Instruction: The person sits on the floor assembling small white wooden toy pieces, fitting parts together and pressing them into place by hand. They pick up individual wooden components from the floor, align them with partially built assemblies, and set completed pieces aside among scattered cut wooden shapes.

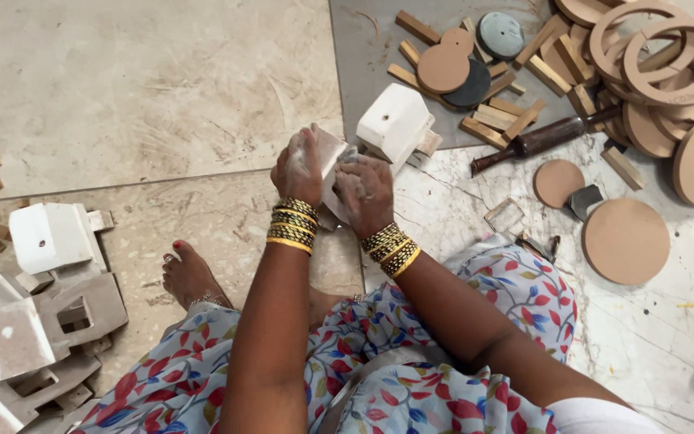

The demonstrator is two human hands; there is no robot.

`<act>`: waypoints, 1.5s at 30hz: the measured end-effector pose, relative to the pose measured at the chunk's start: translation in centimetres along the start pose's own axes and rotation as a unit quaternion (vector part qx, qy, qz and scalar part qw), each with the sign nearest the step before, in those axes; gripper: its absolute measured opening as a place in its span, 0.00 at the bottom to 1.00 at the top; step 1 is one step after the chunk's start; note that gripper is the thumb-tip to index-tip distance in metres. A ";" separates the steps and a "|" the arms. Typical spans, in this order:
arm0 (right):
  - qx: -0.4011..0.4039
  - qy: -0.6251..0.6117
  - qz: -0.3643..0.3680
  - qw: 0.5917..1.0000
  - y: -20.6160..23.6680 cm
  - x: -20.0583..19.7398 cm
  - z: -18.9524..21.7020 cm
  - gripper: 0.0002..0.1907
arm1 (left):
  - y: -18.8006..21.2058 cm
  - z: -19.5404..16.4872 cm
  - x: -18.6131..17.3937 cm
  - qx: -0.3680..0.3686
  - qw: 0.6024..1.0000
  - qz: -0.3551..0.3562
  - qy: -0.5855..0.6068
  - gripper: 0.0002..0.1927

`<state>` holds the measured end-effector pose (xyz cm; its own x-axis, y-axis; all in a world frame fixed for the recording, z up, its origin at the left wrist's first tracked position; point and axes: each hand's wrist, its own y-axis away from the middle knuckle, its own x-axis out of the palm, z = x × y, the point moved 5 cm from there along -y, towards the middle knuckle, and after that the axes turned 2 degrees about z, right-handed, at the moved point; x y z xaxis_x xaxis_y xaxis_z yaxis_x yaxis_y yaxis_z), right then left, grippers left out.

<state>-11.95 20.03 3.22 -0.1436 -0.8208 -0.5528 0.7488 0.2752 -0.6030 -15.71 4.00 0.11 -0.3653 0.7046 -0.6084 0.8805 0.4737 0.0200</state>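
Two dusty hands, left hand (pixel 299 167) and right hand (pixel 365 191), each grip clamped on white-coated wooden piece (pixel 330 161)

This is looking like a small craft workshop set up on the floor (pixel 146 80) of a room, with tiles of stone and terrazzo serving as the work surface. Cut wooden discs (pixel 626 240), rings (pixel 656 48) and short sticks (pixel 491 120) are lying scattered at the far right, and a dark bottle (pixel 540 139) is lying among them. Half-made little houses (pixel 54 233) of white-coated board are piling up at the left, with one more house (pixel 395 120) sitting far of the middle. A person in a flowered dress (pixel 443 386) is sitting barefoot on the floor among it all, and white dust is covering the pieces.
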 end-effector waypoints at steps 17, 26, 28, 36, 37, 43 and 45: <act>-0.047 -0.004 0.048 0.998 -0.5 0.6 -0.2 0.07 | 0.0 -0.3 -0.1 0.059 0.998 0.026 0.028 0.41; -0.058 -0.048 0.077 0.994 -1.1 0.5 0.2 0.06 | -1.1 1.0 0.7 -0.029 0.987 0.122 0.105 0.53; 0.062 -0.055 0.048 0.995 -1.0 0.4 -1.1 0.06 | -1.1 0.9 0.7 -0.036 0.987 0.123 0.095 0.55; -0.053 -0.016 0.042 0.998 -1.8 0.2 0.4 0.06 | -0.9 1.2 0.7 -0.036 0.983 0.141 0.112 0.55; -0.020 -0.019 0.022 0.999 -1.9 -0.1 0.3 0.06 | -0.9 1.3 0.7 -0.042 0.982 0.143 0.113 0.55; -0.074 -0.040 0.093 0.992 -1.3 0.6 1.5 0.08 | -1.5 1.5 0.7 -0.055 0.974 0.179 0.129 0.56; -0.026 -0.045 0.066 0.996 -1.0 0.6 1.0 0.09 | -1.7 1.5 0.5 -0.036 0.974 0.189 0.120 0.57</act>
<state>-12.19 18.79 4.09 0.0141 -0.8162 -0.5776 0.7226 0.4077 -0.5583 -16.95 2.79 -1.43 -0.0877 0.9352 -0.3432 0.9452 0.1869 0.2676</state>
